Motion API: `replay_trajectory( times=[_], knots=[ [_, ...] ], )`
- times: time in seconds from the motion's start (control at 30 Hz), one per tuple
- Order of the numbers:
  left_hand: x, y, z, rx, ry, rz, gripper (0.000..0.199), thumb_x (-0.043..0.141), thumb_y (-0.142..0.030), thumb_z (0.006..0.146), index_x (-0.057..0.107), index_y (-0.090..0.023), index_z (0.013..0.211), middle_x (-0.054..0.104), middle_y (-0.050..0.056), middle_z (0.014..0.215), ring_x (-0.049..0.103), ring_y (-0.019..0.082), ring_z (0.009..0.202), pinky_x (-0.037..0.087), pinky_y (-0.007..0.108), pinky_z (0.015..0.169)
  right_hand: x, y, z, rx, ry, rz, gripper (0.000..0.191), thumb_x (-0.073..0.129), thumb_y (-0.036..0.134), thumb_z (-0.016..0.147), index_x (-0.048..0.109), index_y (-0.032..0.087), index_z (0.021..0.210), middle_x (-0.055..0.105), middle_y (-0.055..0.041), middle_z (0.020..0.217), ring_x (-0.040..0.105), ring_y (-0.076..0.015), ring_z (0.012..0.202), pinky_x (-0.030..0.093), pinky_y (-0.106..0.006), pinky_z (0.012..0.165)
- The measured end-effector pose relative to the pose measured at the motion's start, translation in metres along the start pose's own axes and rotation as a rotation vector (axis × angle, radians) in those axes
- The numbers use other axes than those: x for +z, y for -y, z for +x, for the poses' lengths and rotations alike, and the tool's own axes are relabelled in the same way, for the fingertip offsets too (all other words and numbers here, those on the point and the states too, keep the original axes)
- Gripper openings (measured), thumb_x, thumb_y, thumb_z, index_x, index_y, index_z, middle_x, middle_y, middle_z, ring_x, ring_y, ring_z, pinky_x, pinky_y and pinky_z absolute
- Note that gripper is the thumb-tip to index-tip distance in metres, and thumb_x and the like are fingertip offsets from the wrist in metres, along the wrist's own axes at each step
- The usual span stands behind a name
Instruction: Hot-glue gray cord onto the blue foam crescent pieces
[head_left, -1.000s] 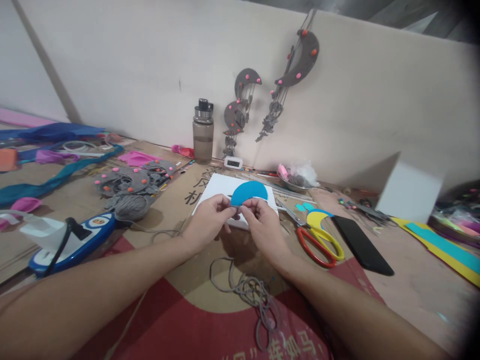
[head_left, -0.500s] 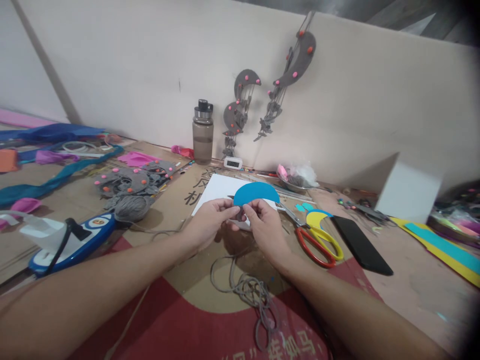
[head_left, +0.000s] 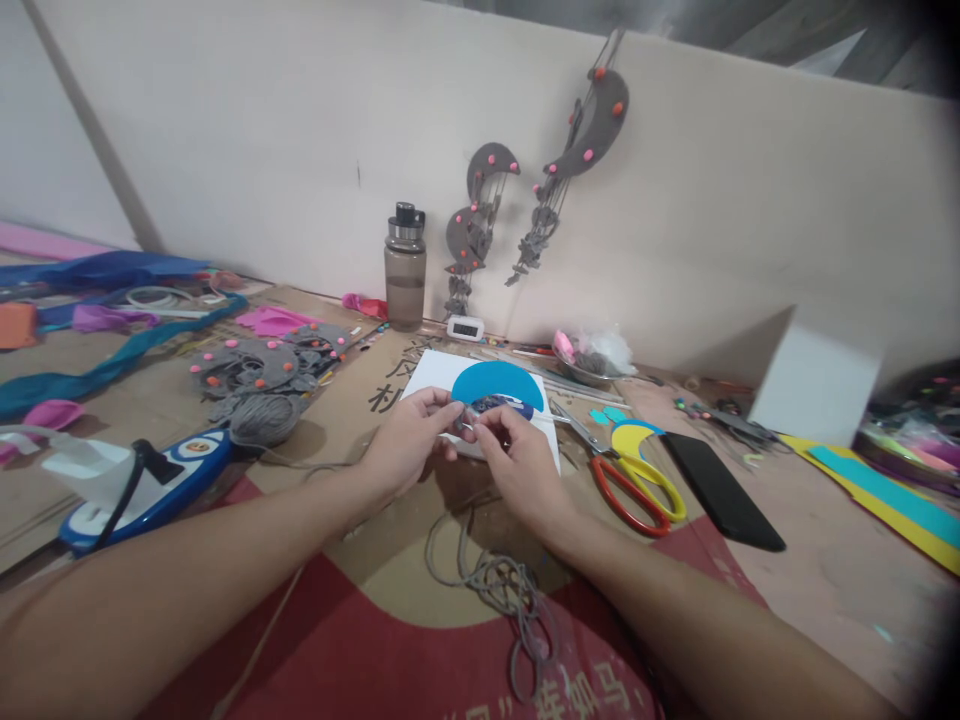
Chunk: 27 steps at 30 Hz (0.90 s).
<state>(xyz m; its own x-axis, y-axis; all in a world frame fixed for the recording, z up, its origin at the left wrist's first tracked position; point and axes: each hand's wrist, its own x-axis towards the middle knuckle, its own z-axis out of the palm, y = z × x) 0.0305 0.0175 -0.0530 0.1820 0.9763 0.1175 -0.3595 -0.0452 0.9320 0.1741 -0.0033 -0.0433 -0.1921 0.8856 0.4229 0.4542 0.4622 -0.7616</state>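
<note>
A blue crescent-shaped piece stands just beyond my fingers, over the white sheet. My left hand pinches at its left end, thumb against forefinger. Right beside it, my right hand is closed, its thumb and forefinger meeting the left fingertips. A small greyish bit, seemingly yarn, shows between the fingertips, partly hidden. Beneath my hands, grey yarn lies in loose loops, one strand running up toward them. Inside the crescent's curve a dark blue object shows, too covered to name. The white sheet lies underneath.
Scissors with red and yellow handles and a black phone lie to the right. A water bottle stands by the wall. A yarn ball and a blue-and-white power strip are on the left. Grey crescent decorations hang on the wall.
The blue piece has shifted slightly left and tilted, so its inner curve now shows. Both hands have moved a little left with it, fingertips still together.
</note>
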Motion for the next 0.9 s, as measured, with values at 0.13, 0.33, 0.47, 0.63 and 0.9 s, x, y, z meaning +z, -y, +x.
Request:
replay_trajectory(
  times=[0.13,0.33,0.47,0.63,0.9],
  knots=[
    [-0.005,0.002,0.005,0.017,0.025,-0.074,0.020,0.065,-0.029,0.074,0.054,-0.013,0.079,0.061,0.002,0.069,0.056,0.008,0.057,0.040,0.016,0.044,-0.001,-0.002,-0.002,-0.151,0.008,-0.113,0.011,0.048,0.022,0.085,0.058,0.019,0.087,0.062,-0.0027,0.087,0.055,-0.0150,0.080,0.041,-0.027,0.072],
    [-0.011,0.003,0.010,-0.066,0.065,-0.110,0.017,0.067,-0.024,0.074,0.058,-0.010,0.077,0.063,0.005,0.074,0.059,0.008,0.061,0.041,0.014,0.047,-0.003,-0.005,-0.002,-0.159,-0.012,-0.168,0.013,0.046,0.021,0.086,0.058,0.020,0.091,0.063,-0.0028,0.088,0.055,-0.0155,0.080,0.041,-0.027,0.071],
    [-0.012,-0.002,0.009,-0.113,0.051,-0.118,0.016,0.064,-0.025,0.076,0.057,-0.011,0.079,0.066,0.007,0.083,0.062,0.009,0.063,0.038,0.013,0.040,-0.004,-0.006,-0.003,-0.206,-0.013,-0.233,0.012,0.045,0.020,0.087,0.057,0.020,0.089,0.061,-0.0033,0.086,0.054,-0.0162,0.080,0.041,-0.028,0.071],
    [-0.010,-0.006,0.006,-0.152,0.137,-0.206,0.014,0.062,-0.023,0.079,0.053,-0.013,0.080,0.067,0.007,0.083,0.060,0.006,0.055,0.036,0.010,0.037,-0.003,-0.008,-0.005,-0.318,0.060,-0.365,0.017,0.041,0.020,0.089,0.058,0.019,0.088,0.058,-0.0061,0.089,0.053,-0.0176,0.083,0.040,-0.030,0.073],
    [-0.019,0.001,0.017,-0.030,-0.019,-0.194,0.011,0.060,-0.021,0.080,0.052,-0.013,0.082,0.066,0.005,0.077,0.061,0.007,0.056,0.048,0.015,0.048,-0.022,-0.016,0.010,-0.197,-0.129,-0.441,0.020,0.039,0.033,0.090,0.053,0.019,0.091,0.057,-0.0063,0.088,0.051,-0.0197,0.084,0.039,-0.034,0.078]
  ],
)
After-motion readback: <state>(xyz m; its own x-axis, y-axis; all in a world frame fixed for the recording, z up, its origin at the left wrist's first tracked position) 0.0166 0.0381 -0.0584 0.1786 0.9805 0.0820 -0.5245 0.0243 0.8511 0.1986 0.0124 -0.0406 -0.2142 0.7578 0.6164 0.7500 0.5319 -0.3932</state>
